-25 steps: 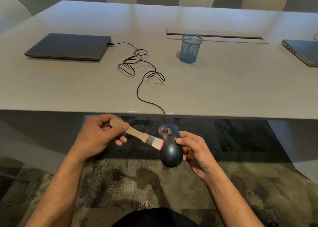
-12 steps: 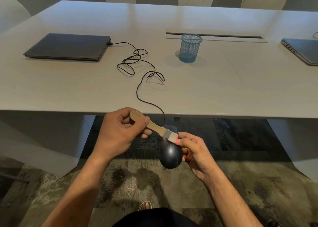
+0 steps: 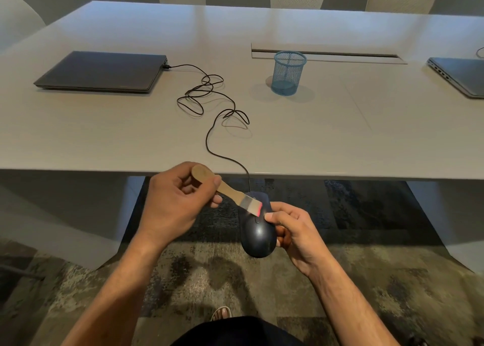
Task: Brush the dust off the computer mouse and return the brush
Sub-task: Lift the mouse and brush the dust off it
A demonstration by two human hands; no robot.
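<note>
Held off the near edge of the table (image 3: 288, 149), the computer mouse (image 3: 258, 237) sits pinched in the right hand (image 3: 293, 234). The left hand (image 3: 174, 204), fingers curled around the brush (image 3: 230, 192), has swept its bristles up onto the buttons, so brushing continues. Dust itself, probably too fine to see.

You have two laptops on the counter (image 3: 288, 141): one closed at the far left (image 3: 102, 71), one at the right edge (image 3: 461, 77), cut off by the frame. There is one blue mesh cup (image 3: 288, 73), one computer mouse (image 3: 258, 237) with one black cable (image 3: 209, 104), and one wooden brush (image 3: 230, 192). Four chair backs show behind the counter, the leftmost (image 3: 18, 15) only partly. Your two hands, left (image 3: 175, 201) and right (image 3: 293, 230), are in view.
</note>
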